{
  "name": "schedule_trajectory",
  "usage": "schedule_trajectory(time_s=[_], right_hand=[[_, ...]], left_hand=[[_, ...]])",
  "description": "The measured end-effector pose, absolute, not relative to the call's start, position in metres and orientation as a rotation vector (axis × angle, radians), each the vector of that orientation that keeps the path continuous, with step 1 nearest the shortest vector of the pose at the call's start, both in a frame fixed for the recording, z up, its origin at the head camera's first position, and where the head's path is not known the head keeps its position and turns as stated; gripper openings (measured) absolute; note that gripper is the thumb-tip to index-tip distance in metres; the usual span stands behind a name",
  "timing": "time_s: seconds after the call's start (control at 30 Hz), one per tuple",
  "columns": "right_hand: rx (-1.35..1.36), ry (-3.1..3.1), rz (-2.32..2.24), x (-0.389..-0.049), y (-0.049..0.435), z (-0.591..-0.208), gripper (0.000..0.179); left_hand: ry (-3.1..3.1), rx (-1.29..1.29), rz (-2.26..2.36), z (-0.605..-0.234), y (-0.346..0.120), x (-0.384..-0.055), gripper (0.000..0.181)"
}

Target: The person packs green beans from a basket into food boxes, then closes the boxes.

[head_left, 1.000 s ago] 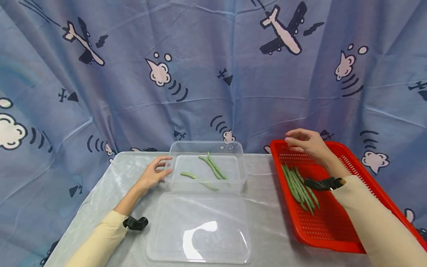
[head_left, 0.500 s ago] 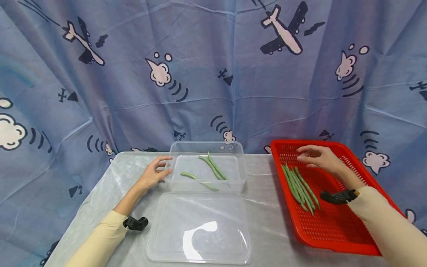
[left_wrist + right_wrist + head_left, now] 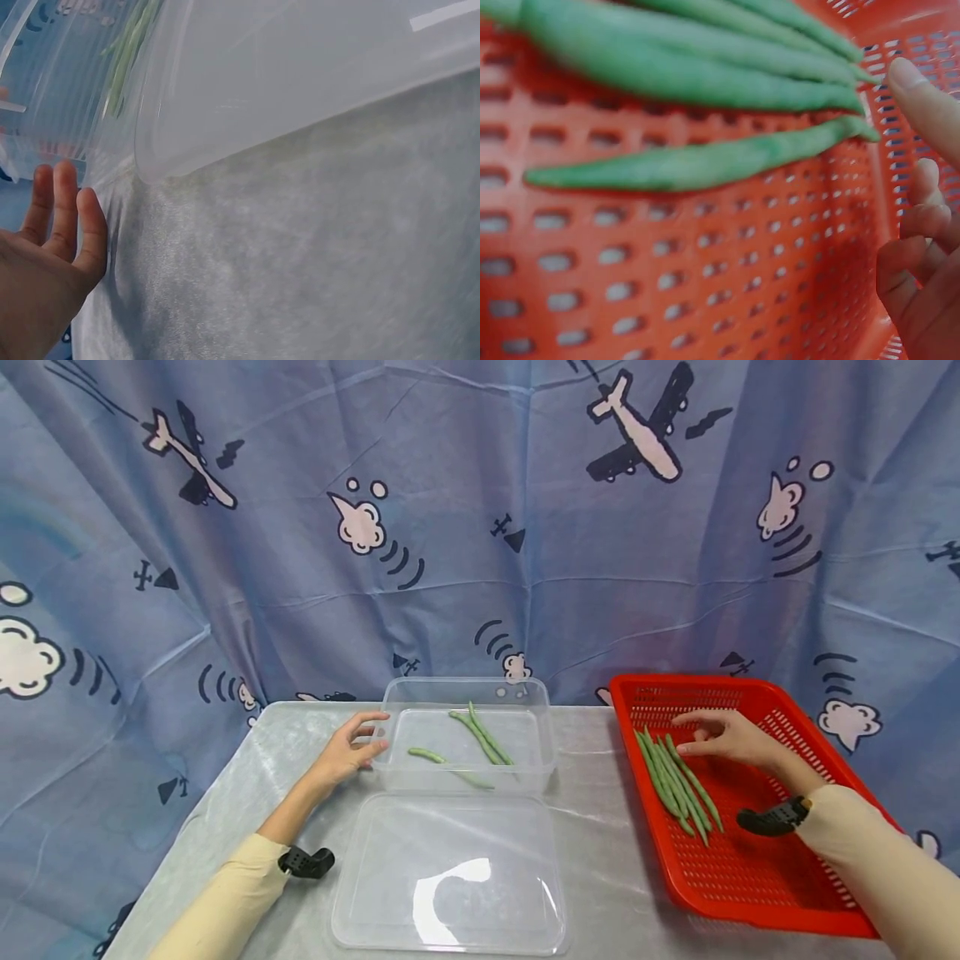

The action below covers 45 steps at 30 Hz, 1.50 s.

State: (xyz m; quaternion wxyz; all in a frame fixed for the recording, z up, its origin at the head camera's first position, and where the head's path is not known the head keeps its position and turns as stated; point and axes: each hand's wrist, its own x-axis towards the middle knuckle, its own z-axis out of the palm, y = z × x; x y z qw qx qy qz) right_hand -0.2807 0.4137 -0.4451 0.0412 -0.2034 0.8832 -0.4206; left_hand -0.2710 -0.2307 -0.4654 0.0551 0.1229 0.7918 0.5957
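Note:
My left hand [image 3: 348, 748] rests at the left side of a clear plastic container [image 3: 465, 760], its fingers [image 3: 64, 202] fairly straight along the outer wall. Inside lie a few green beans [image 3: 482, 737]. Over the red basket [image 3: 678, 868], my right hand [image 3: 731, 739] hovers beside the upper ends of a bunch of green beans [image 3: 667, 781]. A small gap shows between its thumb and index finger, with nothing held. In the right wrist view one green bean [image 3: 697, 161] lies apart from the others, nearest that hand.
A translucent lid [image 3: 450, 868] lies flat in front of the container. Both rest on a table with a pale cloth [image 3: 600, 843]. A blue patterned curtain [image 3: 450, 527] hangs behind. The basket's raised rim surrounds my right hand.
My right hand has come down and slightly right, from over the basket's far left rim to the tops of the green beans. My left hand stays where it was.

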Motion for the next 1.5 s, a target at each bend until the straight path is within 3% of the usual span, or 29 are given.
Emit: schedule_trajectory(time_s=[0.43, 1.03, 1.5], right_hand=[[-0.712, 2.687, -1.151, -0.288, 0.419, -0.457, 0.053], [-0.718, 2.609, -1.308, -0.283, 0.419, -0.458, 0.048], [-0.497, 2.457, -1.540, -0.276, 0.421, -0.460, 0.051]], left_hand=[[2.419, 0.359, 1.790, -0.467, -0.231, -0.272, 0.048], [2.374, 0.367, 1.826, -0.467, -0.230, -0.269, 0.052], [2.398, 0.351, 1.801, -0.467, -0.231, -0.270, 0.049]])
